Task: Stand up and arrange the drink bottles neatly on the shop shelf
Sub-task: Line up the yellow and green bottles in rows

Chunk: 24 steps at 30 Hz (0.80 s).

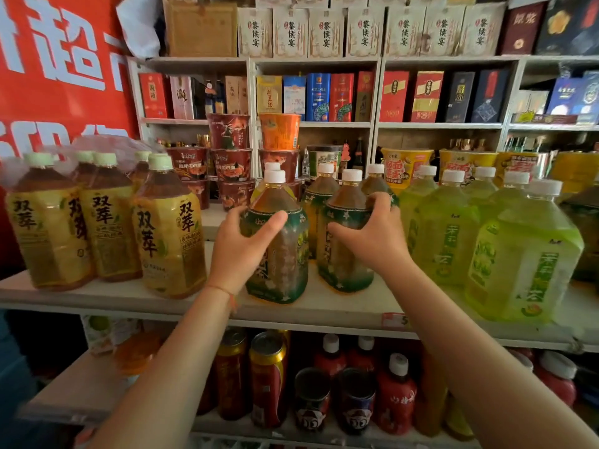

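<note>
left hand point(241, 246): curled round the front-left dark-tea bottle point(275, 241), thumb across its shoulder, fingers behind it.
right hand point(372, 234): curled round the front-right dark-tea bottle point(345, 234), fingers over its far shoulder at 1 o'clock.
hands: apart, one bottle each, both bottles standing on the shelf point(324, 306).
dark-tea group: 5 white caps counted, 2 in front, 3 behind at 12 o'clock; labels green.
axis: both held bottles upright, long axis vertical, caps up; left one leans slightly toward 11 o'clock.
yellow tea bottles point(168, 228): at 9 o'clock, at least 5 pale green caps, upright, some under plastic wrap.
green tea bottles point(525, 254): at 3 o'clock, about 6 white caps, upright, nearest one biggest in view.
noodle cups point(228, 150): at 12 o'clock behind the bottles, stacked; exact count unclear.
lower shelf point(81, 393): at 6 o'clock, cans and red bottles, upright.
wall shelves point(437, 124): at 12 o'clock, rows of boxed goods.
red banner point(61, 66): at 10 o'clock.
</note>
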Tool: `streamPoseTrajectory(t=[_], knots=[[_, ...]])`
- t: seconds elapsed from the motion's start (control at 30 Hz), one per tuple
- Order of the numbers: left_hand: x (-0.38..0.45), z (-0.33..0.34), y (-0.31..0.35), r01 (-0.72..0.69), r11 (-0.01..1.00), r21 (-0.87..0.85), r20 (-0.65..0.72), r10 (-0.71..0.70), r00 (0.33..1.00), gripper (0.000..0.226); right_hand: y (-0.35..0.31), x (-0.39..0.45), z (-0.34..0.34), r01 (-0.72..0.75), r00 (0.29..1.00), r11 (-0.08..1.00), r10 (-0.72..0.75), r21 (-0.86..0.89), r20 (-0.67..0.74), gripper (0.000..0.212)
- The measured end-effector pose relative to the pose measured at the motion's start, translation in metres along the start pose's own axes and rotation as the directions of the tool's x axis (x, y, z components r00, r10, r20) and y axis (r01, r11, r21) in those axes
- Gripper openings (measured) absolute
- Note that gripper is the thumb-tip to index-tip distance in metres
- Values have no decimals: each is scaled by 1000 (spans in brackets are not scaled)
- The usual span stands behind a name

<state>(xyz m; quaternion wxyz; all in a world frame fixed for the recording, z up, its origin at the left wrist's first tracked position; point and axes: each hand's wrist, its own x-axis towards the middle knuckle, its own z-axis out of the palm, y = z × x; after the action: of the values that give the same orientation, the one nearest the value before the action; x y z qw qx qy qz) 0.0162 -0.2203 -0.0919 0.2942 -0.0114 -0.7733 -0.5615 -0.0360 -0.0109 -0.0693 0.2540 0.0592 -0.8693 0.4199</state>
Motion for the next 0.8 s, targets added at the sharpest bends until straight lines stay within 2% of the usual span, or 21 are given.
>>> streamPoseTrajectory(t=[0.03,0.1,0.17,0.2,0.27,0.33,0.4,0.5,0.57,0.67,0.8], knots=[[3,0,1,24,996,-80,28,-22,999,73,2,-3,-2,8,1000,999,-9,-41,-13,101],[10,1,1,89,971,-221,83,-72,994,67,4,-5,-10,-22,996,1000,21,14,83,116],[17,1,-2,142,941,-309,139,-103,985,79,8,-1,-21,-53,981,997,43,50,188,126],[19,0,-3,153,930,-335,163,-103,981,85,10,1,-26,-59,971,996,41,70,235,123],[19,-1,-3,158,916,-367,200,-88,976,95,15,3,-29,-120,924,964,21,236,382,114],[17,1,-1,156,912,-379,211,-79,974,103,20,2,-24,-175,869,909,-37,377,493,117],[12,9,1,149,915,-374,202,-76,976,95,24,3,-17,-181,869,875,-71,448,489,117],[4,26,6,123,929,-349,106,-91,990,84,25,3,-8,-151,899,858,-87,490,429,112],[1,33,7,115,934,-337,55,-103,993,82,27,1,-6,-123,915,855,-98,504,391,106],[2,34,5,121,935,-333,59,-108,992,87,30,-1,-6,-86,926,853,-121,514,357,97],[3,33,5,116,936,-333,51,-104,993,92,30,0,-9,-74,926,852,-134,518,353,103]])
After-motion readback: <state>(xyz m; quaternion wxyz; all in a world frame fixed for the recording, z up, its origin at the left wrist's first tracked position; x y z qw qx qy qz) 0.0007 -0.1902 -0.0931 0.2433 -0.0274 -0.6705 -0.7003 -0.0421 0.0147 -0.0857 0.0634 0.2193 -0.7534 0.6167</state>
